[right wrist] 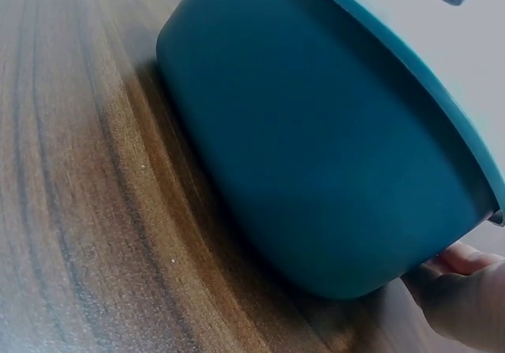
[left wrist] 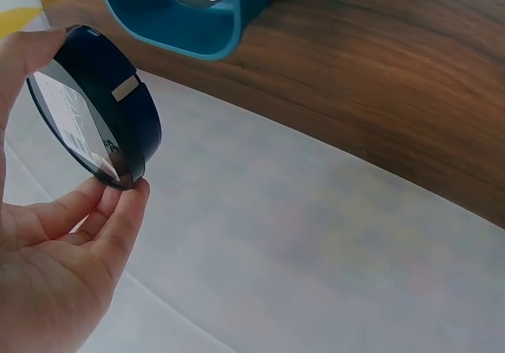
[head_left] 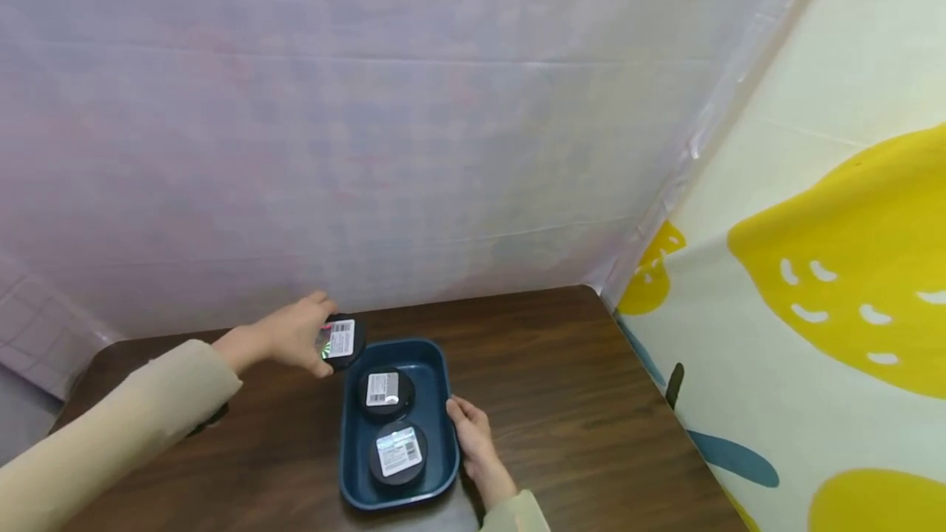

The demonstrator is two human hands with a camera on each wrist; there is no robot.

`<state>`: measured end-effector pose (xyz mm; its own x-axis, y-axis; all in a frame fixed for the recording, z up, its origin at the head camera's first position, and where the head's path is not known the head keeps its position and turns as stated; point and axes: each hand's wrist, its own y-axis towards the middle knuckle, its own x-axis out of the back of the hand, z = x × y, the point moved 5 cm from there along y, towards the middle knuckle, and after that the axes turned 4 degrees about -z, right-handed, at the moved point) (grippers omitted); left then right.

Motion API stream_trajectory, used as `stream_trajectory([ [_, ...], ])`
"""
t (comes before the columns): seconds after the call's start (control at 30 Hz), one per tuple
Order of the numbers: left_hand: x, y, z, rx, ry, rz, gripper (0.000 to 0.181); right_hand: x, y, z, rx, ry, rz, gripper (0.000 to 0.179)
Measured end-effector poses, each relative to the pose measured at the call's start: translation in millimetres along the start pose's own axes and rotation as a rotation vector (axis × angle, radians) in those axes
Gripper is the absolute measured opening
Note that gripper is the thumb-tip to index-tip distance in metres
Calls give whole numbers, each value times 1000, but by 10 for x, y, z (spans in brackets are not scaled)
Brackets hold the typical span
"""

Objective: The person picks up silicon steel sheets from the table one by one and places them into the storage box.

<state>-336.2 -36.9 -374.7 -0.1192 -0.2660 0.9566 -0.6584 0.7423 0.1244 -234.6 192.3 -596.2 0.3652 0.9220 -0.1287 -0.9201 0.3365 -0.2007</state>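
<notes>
My left hand (head_left: 296, 333) pinches a flat round black container (head_left: 343, 341) with a white barcode label, thumb and fingertips on opposite sides of its rim. It is held in the air by the far left corner of a deep blue tray (head_left: 345, 433). In the left wrist view the held container (left wrist: 102, 104) is tilted, its labelled face toward the palm. Two similar labelled containers lie in the tray, a farther one (head_left: 402, 388) and a nearer one (head_left: 388, 474). My right hand (head_left: 473, 437) grips the tray's right side; in the right wrist view its fingers (right wrist: 465, 258) reach under the tray's wall.
The tray sits on a dark brown wooden table (head_left: 562, 401). A pale cloth wall (head_left: 369, 146) stands behind the table's far edge. To the right hangs a white cloth (head_left: 709, 302) with yellow fruit shapes, close along the table's side.
</notes>
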Motion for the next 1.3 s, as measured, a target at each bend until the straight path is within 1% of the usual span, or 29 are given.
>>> stream_trajectory([
  [0.2,-66,121,-52,2,2,18,81,-2,-7,-2,7,11,-14,44],
  [0.33,-128,195,-87,8,14,33,83,-2,3,-6,0,2,-18,44],
  [0.43,-170,239,-126,12,6,48,84,-4,8,-14,-9,-2,-22,45],
  [0.57,-199,279,-172,13,-12,62,83,-21,4,-20,-11,-7,-21,45],
  [0.73,-223,310,-196,26,-12,84,82,-32,0,-18,-11,-11,-21,45],
  [0.87,-239,336,-210,20,-8,96,83,-58,-103,131,-2,-3,-14,42],
  [0.97,-245,351,-217,9,-10,91,83,-79,-193,261,4,6,-8,40],
  [1.13,-257,377,-235,10,-15,89,83,-81,-219,301,2,9,-10,40],
  [1.3,-304,399,-246,-9,-6,94,82,-92,-240,313,5,-1,-8,41],
])
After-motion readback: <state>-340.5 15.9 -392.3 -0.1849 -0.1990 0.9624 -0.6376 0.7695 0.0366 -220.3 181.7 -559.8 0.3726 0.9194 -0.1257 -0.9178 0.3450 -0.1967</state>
